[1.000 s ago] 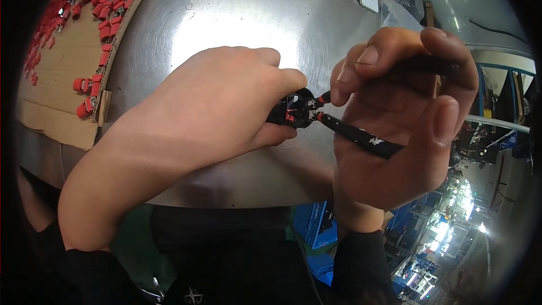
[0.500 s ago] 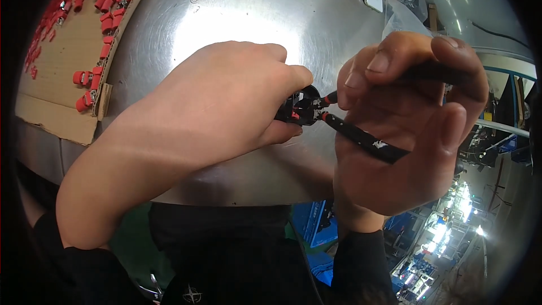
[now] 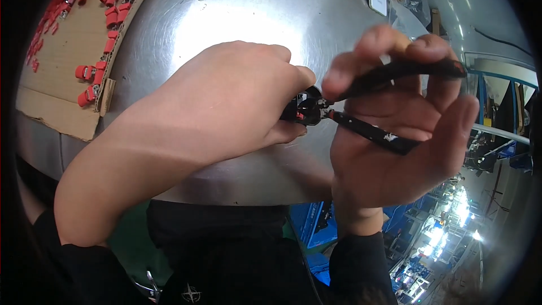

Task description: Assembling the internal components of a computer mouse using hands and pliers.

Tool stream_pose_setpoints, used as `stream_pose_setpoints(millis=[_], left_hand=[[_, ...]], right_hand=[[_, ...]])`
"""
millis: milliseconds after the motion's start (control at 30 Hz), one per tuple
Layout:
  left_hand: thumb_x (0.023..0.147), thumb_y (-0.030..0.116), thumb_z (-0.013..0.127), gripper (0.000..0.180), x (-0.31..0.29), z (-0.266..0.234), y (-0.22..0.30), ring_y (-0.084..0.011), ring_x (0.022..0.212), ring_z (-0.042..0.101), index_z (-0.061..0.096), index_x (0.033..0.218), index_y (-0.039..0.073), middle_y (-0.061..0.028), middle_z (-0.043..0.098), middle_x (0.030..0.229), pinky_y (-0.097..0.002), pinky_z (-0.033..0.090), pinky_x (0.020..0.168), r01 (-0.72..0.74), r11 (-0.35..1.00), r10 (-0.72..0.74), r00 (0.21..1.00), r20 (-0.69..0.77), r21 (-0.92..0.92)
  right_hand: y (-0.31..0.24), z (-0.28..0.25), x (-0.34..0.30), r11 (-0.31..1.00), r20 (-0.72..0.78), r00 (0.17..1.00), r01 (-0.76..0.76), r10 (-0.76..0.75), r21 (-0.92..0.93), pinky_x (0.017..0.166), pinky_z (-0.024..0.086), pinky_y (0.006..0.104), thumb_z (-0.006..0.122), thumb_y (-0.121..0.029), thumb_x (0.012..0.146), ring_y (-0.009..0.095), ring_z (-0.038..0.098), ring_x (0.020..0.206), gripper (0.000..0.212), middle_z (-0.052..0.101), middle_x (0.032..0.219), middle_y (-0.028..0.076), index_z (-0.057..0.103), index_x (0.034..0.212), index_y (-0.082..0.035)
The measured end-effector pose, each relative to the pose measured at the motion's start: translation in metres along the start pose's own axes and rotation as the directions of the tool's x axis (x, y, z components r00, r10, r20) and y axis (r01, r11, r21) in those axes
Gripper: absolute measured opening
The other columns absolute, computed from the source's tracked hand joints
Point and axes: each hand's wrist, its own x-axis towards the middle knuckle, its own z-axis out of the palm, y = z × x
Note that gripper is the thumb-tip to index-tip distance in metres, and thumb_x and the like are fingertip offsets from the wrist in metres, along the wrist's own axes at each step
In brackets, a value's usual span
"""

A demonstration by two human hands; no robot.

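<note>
Our bare left hand (image 3: 237, 90) curls round a rounded black part (image 3: 310, 116) with red inside, toward two o'clock; at its three o'clock our bare right hand (image 3: 395, 110), palm up, loosely holds black-handled pliers (image 3: 367, 128), whose tips seem to meet the part. At ten o'clock a brown cardboard tray (image 3: 68, 62) holds red-and-silver pieces (image 3: 116, 16). Since the earlier frame, the upper handle has become more exposed.

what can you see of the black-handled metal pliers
The black-handled metal pliers lie in the right hand, handles spread apart, head toward the left hand. The handle sleeves look rubber or plastic; the lower shows red near the head and pale patches. Whether the head touches the dark round part is unclear.
</note>
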Motion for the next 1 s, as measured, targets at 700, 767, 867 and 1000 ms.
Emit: stream_pose_setpoints(millis=[700,767,867,1000], left_hand=[[0.078,0.024,0.08,0.033,0.003,-0.009,-0.001,-0.0388,0.088,0.064,0.071,0.105,0.006,-0.016,0.063,0.089,-0.0488,0.051,0.078,-0.074,0.993,0.067,0.994,0.081,0.089],[0.079,0.023,0.079,0.038,0.004,-0.012,0.002,-0.0376,0.089,0.065,0.072,0.113,0.007,-0.0153,0.064,0.091,-0.0484,0.051,0.079,-0.071,0.992,0.058,0.99,0.127,0.106],[0.078,0.023,0.08,0.046,0.006,-0.008,0.001,-0.0371,0.09,0.065,0.072,0.121,0.009,-0.0149,0.064,0.091,-0.0475,0.052,0.08,-0.088,0.99,0.073,0.989,0.132,0.108],[0.078,0.023,0.08,0.05,0.01,-0.01,0.0,-0.0371,0.091,0.066,0.071,0.125,0.009,-0.0151,0.064,0.092,-0.047,0.052,0.081,-0.072,0.992,0.051,0.98,0.191,0.106]], right_hand=[[-0.002,-0.049,0.033,0.999,0.787,0.616,-0.002,0.032,-0.039,0.052,0.039,0.0302,0.052,-0.066,0.104,0.016,0.052,0.059,0.051,0.059,0.078,0.005,0.055,0.099,-0.015],[0.002,-0.049,0.038,0.992,0.822,0.566,-0.052,-0.065,0.114,0.048,0.04,0.029,0.059,-0.057,0.105,0.016,0.056,0.055,0.045,0.063,0.075,0.005,0.06,0.095,-0.013],[0.004,-0.051,0.04,0.984,0.85,0.518,-0.078,-0.098,0.161,0.045,0.04,0.027,0.065,-0.048,0.104,0.015,0.056,0.051,0.039,0.066,0.072,0.007,0.063,0.088,-0.012],[0.02,-0.047,0.047,0.932,0.878,0.427,-0.179,-0.215,0.315,0.042,0.037,0.0235,0.072,-0.039,0.102,0.015,0.054,0.047,0.036,0.066,0.069,0.011,0.069,0.09,-0.005]])
